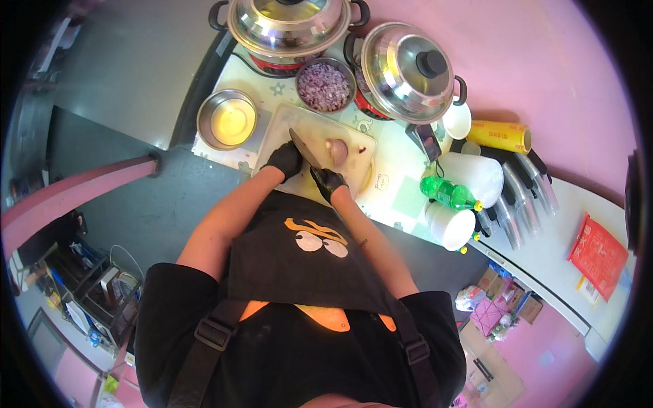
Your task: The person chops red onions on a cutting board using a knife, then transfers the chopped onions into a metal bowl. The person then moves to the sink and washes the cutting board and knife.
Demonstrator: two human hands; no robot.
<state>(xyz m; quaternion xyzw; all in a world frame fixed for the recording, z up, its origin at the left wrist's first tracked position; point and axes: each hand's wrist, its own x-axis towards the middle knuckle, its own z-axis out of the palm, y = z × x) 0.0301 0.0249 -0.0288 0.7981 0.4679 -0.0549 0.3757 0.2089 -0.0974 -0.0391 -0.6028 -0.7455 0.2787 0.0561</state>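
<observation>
A translucent plastic cutting board [285, 118] lies on the patterned table before me. My right hand [327, 182], in a black glove, is closed on the handle of a kitchen knife [305, 149], whose blade points up and to the left over the board. Just left of the blade is my left hand [286, 159], also gloved in black, with its fingers curled; whether something is under them cannot be seen. A piece of red onion [337, 151] rests on the board right of the knife, near a small dark scrap [362, 149].
Behind the board stand a bowl of chopped red onion [325, 85] and two lidded steel pots [288, 30]. A steel bowl [227, 120] is at the left. To the right are a phone [427, 143], a green plastic bottle [449, 194] and white foam bowls [451, 227].
</observation>
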